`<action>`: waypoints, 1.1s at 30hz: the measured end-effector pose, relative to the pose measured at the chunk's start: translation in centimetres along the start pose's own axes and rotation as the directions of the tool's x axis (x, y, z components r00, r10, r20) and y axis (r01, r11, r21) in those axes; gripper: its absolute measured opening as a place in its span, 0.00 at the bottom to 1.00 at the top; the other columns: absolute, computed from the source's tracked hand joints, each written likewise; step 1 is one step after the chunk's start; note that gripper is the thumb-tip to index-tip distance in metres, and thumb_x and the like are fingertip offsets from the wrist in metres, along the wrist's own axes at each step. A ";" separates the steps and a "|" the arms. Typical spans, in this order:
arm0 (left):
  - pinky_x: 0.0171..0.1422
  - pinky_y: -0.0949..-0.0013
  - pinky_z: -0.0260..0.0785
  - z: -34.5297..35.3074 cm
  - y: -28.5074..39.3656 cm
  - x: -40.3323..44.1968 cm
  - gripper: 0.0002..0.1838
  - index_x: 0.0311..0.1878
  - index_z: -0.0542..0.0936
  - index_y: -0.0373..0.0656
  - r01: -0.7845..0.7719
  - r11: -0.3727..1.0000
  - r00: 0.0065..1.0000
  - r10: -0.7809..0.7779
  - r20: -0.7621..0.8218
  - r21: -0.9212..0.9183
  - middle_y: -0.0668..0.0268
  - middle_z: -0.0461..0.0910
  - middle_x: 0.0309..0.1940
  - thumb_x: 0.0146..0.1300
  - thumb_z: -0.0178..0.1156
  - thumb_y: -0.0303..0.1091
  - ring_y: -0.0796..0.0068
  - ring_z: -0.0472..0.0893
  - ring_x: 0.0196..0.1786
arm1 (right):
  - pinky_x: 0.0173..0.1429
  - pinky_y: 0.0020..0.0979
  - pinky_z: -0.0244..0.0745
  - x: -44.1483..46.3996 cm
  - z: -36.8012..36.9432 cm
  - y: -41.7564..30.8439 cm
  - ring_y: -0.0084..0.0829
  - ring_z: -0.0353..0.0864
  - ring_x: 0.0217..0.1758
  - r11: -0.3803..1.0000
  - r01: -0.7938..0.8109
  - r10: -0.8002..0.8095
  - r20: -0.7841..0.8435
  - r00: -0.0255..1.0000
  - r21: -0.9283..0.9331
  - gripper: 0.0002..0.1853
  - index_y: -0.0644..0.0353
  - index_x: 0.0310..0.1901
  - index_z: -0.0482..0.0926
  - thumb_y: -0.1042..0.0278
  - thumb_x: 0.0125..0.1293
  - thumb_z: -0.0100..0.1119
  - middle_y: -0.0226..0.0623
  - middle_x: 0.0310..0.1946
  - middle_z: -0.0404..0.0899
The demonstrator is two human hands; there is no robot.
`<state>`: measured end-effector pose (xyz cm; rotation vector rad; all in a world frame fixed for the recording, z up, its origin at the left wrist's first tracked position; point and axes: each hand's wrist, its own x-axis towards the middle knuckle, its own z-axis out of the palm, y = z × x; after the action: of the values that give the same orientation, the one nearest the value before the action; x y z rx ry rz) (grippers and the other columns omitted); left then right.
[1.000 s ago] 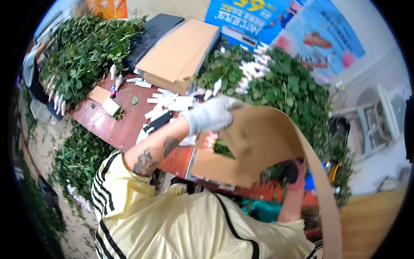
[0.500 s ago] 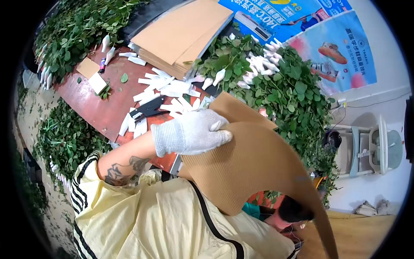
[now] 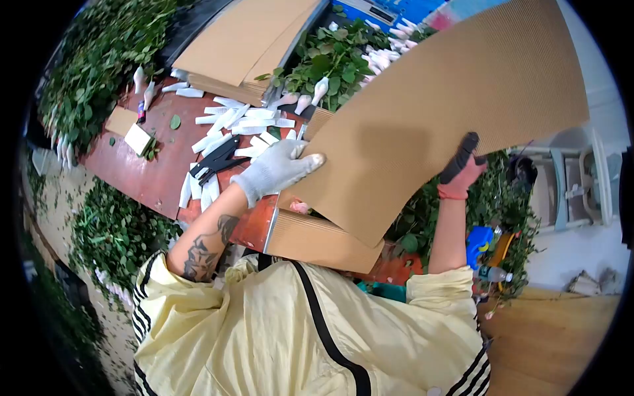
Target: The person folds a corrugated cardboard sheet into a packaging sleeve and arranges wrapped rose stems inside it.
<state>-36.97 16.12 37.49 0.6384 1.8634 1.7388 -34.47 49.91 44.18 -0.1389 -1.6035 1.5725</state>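
A large corrugated cardboard sheet is held up at a slant, reaching from the table toward the upper right. My left hand, in a pale grey knit glove, is closed at the sheet's left edge, thumb on the face. At the lower right edge my right hand, in a pink glove with dark fingers, grips the same sheet. Below it lies another corrugated cardboard piece at the table's near edge, with a pink rose showing between them. A black stapler rests just left of my left hand.
White paper-like sleeves are scattered on the red table. Behind them stands a stack of flat cardboard. Leafy stems with wrapped heads lie at the back, more greenery at left. A plastic bottle is at right.
The cardboard sheet has swung from bending over the near right side to a raised slant at upper right. My right hand has come into view holding it; my left hand has shifted slightly left.
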 end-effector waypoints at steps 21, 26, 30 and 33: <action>0.44 0.70 0.70 1.3 -10.2 -0.5 0.28 0.42 0.80 0.33 0.428 0.897 0.904 -0.428 -0.028 0.110 0.61 0.82 0.32 0.62 0.56 0.55 0.74 0.79 0.36 | 0.62 0.37 0.65 -6.0 2.9 -3.3 0.40 0.70 0.57 0.771 0.621 -0.391 0.663 0.639 -0.144 0.27 0.64 0.52 0.71 0.70 0.48 0.64 0.43 0.52 0.72; 0.41 0.66 0.72 0.6 -8.3 -0.6 0.27 0.40 0.82 0.39 0.527 0.643 0.799 -0.597 -0.067 0.556 0.55 0.82 0.28 0.59 0.57 0.59 0.66 0.82 0.33 | 0.63 0.42 0.63 -12.8 3.8 4.0 0.45 0.65 0.61 0.787 0.617 0.048 0.995 -0.083 0.014 0.27 0.57 0.51 0.72 0.58 0.48 0.63 0.46 0.56 0.67; 0.44 0.60 0.72 0.7 -7.8 -0.4 0.35 0.38 0.83 0.41 0.439 0.494 0.801 -0.594 -0.078 0.750 0.55 0.82 0.29 0.54 0.52 0.69 0.59 0.83 0.36 | 0.66 0.41 0.58 -15.5 3.3 7.2 0.45 0.63 0.62 0.715 0.698 0.129 0.989 -0.078 -0.038 0.27 0.56 0.53 0.72 0.56 0.51 0.59 0.46 0.56 0.67; 0.42 0.58 0.72 1.1 -7.3 -0.5 0.36 0.34 0.83 0.41 0.422 0.517 0.820 -0.568 -0.071 0.745 0.53 0.82 0.28 0.52 0.52 0.70 0.56 0.82 0.36 | 0.66 0.45 0.56 -15.5 4.9 7.7 0.45 0.62 0.61 0.725 0.645 0.324 0.946 -0.010 -0.241 0.28 0.55 0.55 0.72 0.51 0.53 0.58 0.45 0.55 0.67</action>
<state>-35.88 16.08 30.13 0.4296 2.2919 0.4774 -31.57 38.14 30.86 1.1639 -3.1403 0.4951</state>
